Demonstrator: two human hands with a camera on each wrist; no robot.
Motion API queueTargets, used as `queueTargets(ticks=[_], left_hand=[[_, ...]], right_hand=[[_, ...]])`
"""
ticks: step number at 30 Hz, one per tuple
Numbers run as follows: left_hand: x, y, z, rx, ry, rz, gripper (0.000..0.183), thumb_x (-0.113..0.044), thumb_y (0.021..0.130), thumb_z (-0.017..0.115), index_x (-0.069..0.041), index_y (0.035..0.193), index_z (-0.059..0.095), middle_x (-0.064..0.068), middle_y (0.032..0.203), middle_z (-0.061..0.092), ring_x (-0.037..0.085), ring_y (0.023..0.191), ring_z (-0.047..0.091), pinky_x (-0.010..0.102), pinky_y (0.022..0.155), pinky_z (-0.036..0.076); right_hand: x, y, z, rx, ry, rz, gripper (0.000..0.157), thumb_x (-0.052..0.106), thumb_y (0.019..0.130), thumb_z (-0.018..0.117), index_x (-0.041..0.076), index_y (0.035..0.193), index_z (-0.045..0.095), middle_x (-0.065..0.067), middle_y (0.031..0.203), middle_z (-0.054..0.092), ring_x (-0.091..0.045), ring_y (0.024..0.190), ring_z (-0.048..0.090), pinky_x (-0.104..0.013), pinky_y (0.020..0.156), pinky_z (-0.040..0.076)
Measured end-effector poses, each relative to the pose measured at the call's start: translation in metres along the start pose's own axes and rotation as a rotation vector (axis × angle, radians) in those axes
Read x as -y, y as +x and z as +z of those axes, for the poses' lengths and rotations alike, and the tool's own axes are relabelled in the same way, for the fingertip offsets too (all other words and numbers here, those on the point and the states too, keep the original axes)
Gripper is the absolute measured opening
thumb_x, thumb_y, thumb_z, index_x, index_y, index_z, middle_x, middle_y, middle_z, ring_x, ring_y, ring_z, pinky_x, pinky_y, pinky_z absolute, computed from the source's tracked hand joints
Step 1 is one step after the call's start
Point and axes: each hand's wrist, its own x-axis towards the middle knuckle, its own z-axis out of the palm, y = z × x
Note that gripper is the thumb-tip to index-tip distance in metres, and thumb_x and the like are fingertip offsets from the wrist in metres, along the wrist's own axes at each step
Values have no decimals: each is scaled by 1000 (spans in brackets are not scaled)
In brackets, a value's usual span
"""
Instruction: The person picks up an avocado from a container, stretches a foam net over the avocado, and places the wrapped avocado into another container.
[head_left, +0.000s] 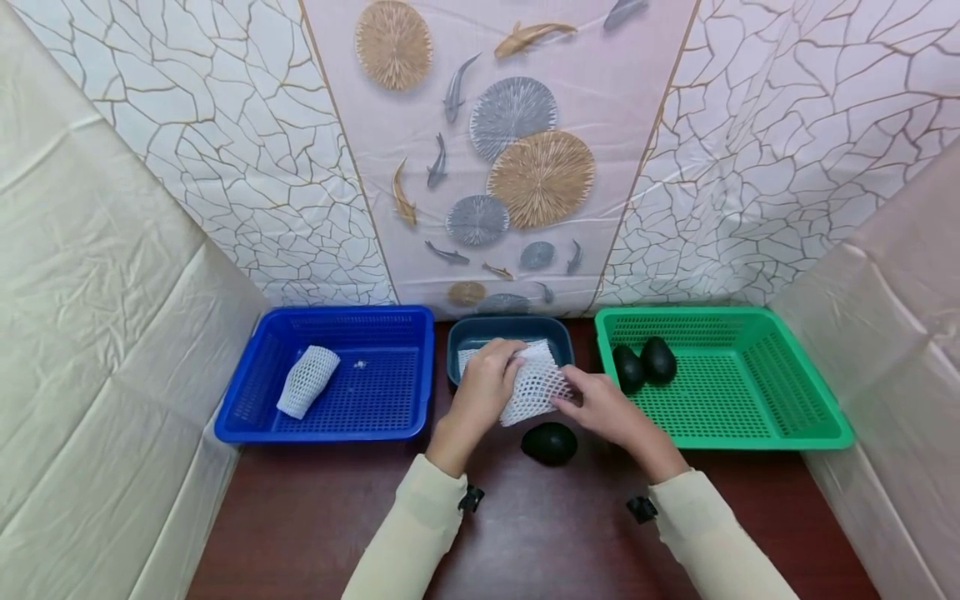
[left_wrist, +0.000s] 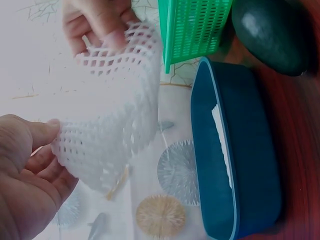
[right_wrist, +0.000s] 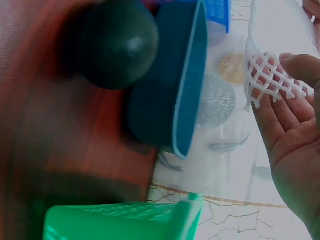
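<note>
Both hands hold a white foam fruit net (head_left: 534, 385) in the air, over the front of a dark teal bin (head_left: 567, 337). My left hand (head_left: 487, 385) pinches one end between thumb and fingers. At the other end, my right hand (head_left: 598, 404) pinches the mesh, its fingers behind the net and the thumb in front, as the right wrist view shows. On the table just below the net lies a dark green avocado (head_left: 550, 443). More white foam netting (left_wrist: 222, 145) shows inside the teal bin, partly hidden by its wall.
A blue basket (head_left: 322, 433) at the left contains a foam net (head_left: 308, 382) with a filled-out shape. The green basket (head_left: 810, 442) at the right holds two dark avocados (head_left: 659, 361) in its left corner. Fabric-covered walls (head_left: 112, 375) enclose the table's sides and back.
</note>
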Motion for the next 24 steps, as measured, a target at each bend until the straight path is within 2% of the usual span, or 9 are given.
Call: queueTargets(ticks=[5, 10, 17, 21, 24], left_hand=[[3, 0, -5, -16, -6, -40, 18, -9, 99, 68, -5, 115, 74, 10, 108, 75, 24, 99, 71, 38, 92, 59], [7, 0, -5, -22, -14, -50, 18, -9, 99, 68, -5, 115, 74, 11, 110, 75, 25, 101, 72, 39, 93, 58], [11, -2, 0, 66, -25, -70, 23, -12, 101, 66, -7, 123, 67, 12, 117, 73, 24, 104, 72, 38, 92, 59], [10, -3, 2, 96, -21, -47, 24, -14, 101, 66, -9, 124, 64, 10, 118, 72, 22, 106, 71, 38, 92, 59], [10, -5, 2, 125, -7, -32, 23, -18, 103, 64, -10, 124, 66, 8, 123, 71, 21, 113, 69, 38, 98, 57]], right_hand=[[-5, -4, 10, 49, 15, 43, 19, 15, 95, 75, 13, 108, 62, 1, 92, 71, -11, 86, 71, -31, 74, 60], [-7, -6, 14, 49, 27, 49, 19, 16, 95, 75, 13, 110, 63, 1, 94, 73, -13, 90, 73, -32, 76, 61], [0, -5, 9, -46, 64, 2, 18, 14, 93, 77, 15, 103, 63, 4, 90, 69, -6, 81, 66, -26, 70, 57], [8, -2, 4, -109, 52, -55, 18, 14, 92, 78, 13, 100, 62, 4, 85, 65, -5, 73, 59, -25, 64, 51], [13, 0, 1, -143, 53, -82, 19, 13, 92, 78, 13, 96, 60, 5, 79, 61, -5, 68, 52, -24, 60, 47]])
